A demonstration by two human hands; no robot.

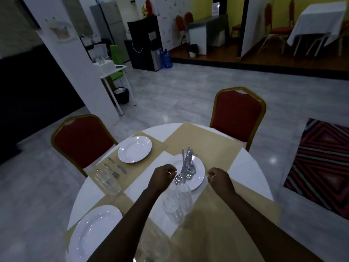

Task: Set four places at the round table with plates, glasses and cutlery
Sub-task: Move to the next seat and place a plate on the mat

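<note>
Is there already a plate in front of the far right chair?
No; the mat before the far right chair is bare, and the cutlery-laden plate sits mid-table.

Both arms fwd, left hand (164,175) & right hand (219,178) fingers curled.

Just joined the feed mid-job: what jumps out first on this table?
Both hands, left hand and right hand, grip the rim of a centre plate heaped with cutlery. At the far left, one place looks laid: plate, cutlery, glass. A bare plate waits near left.
</note>
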